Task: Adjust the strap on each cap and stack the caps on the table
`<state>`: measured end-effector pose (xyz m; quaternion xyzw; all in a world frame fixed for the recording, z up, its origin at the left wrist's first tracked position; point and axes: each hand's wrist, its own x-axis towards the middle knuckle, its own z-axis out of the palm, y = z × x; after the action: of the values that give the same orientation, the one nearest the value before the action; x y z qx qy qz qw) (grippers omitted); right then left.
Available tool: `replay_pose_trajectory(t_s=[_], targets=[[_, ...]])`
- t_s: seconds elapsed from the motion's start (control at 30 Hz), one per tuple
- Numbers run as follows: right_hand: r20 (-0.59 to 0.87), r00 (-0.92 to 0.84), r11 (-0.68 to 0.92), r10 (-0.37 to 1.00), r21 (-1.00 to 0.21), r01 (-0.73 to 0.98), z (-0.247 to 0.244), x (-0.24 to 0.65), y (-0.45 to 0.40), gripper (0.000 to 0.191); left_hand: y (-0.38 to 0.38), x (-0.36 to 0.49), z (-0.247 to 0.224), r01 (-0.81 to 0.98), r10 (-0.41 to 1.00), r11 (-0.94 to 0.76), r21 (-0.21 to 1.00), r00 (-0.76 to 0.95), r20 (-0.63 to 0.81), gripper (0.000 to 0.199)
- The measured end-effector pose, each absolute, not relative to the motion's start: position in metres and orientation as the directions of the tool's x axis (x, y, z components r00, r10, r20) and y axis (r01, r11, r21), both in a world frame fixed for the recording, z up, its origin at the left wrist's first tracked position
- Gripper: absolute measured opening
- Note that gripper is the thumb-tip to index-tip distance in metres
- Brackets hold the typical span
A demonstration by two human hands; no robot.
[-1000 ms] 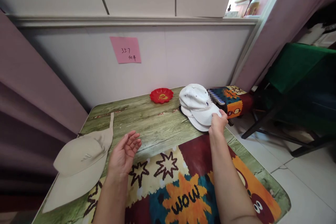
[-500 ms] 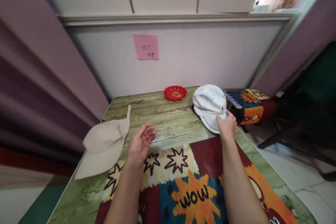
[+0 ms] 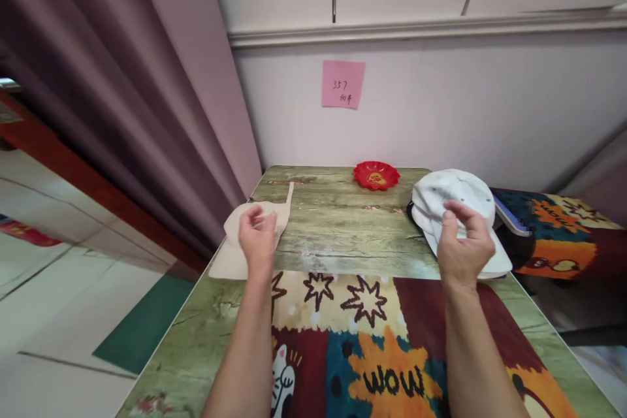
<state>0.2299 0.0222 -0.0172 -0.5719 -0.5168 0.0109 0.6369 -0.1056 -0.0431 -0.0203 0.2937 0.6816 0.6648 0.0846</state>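
A beige cap (image 3: 230,258) lies flat at the left edge of the table, its strap pointing to the back. My left hand (image 3: 258,235) is over this cap with loosely curled fingers and nothing in them; whether it touches the fabric I cannot tell. On the right sits a white cap (image 3: 453,184), with a dark edge of something beneath it. My right hand (image 3: 464,245) hovers in front of the white cap, thumb and fingers apart and bent, holding nothing. It hides part of the cap's crown and brim.
A red scalloped dish (image 3: 376,176) stands at the back of the wood-patterned table (image 3: 337,228). A colourful printed mat (image 3: 362,339) covers the front. A pink note (image 3: 343,83) is stuck to the wall, and a purple curtain (image 3: 196,78) hangs at left.
My right hand has let go of the white cap and drawn off it. The left hand has moved over the beige cap. My view has turned to the left.
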Motion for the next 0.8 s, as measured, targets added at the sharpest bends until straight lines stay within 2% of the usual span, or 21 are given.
replay_pose_trajectory(t_s=[0.07, 0.13, 0.2, 0.3, 0.37, 0.53, 0.7, 0.8], targets=[[0.588, 0.423, 0.372, 0.690, -0.788, 0.490, -0.019, 0.218, 0.020, 0.028, -0.051, -0.131, -0.022, 0.439, 0.405, 0.190, 0.878, -0.850, 0.337, 0.075], [0.556, 0.385, 0.379, 0.737, -0.811, 0.445, -0.021, 0.211, 0.019, 0.027, -0.056, -0.147, -0.028, 0.449, 0.370, 0.407, 0.795, -0.877, 0.306, 0.103], [0.549, 0.359, 0.383, 0.755, -0.813, 0.439, -0.022, 0.208, 0.018, 0.027, -0.058, -0.154, -0.036, 0.428, 0.408, 0.551, 0.716, -0.887, 0.217, 0.122], [0.538, 0.335, 0.383, 0.773, -0.818, 0.430, -0.022, 0.207, 0.017, 0.027, -0.057, -0.153, -0.047, 0.487, 0.518, 0.660, 0.572, -0.847, 0.123, 0.136], [0.526, 0.328, 0.376, 0.785, -0.825, 0.422, -0.022, 0.206, 0.016, 0.028, -0.055, -0.151, -0.052, 0.551, 0.568, 0.687, 0.475, -0.814, 0.122, 0.133], [0.497, 0.321, 0.351, 0.806, -0.838, 0.418, -0.023, 0.205, 0.016, 0.028, -0.055, -0.150, -0.054, 0.615, 0.607, 0.713, 0.336, -0.782, 0.144, 0.104], [0.475, 0.295, 0.335, 0.829, -0.844, 0.420, -0.022, 0.204, 0.015, 0.029, -0.054, -0.151, -0.054, 0.613, 0.598, 0.721, 0.324, -0.786, 0.157, 0.080], [0.456, 0.263, 0.330, 0.850, -0.851, 0.408, -0.024, 0.203, 0.015, 0.030, -0.051, -0.149, -0.054, 0.582, 0.555, 0.719, 0.381, -0.810, 0.189, 0.075]])
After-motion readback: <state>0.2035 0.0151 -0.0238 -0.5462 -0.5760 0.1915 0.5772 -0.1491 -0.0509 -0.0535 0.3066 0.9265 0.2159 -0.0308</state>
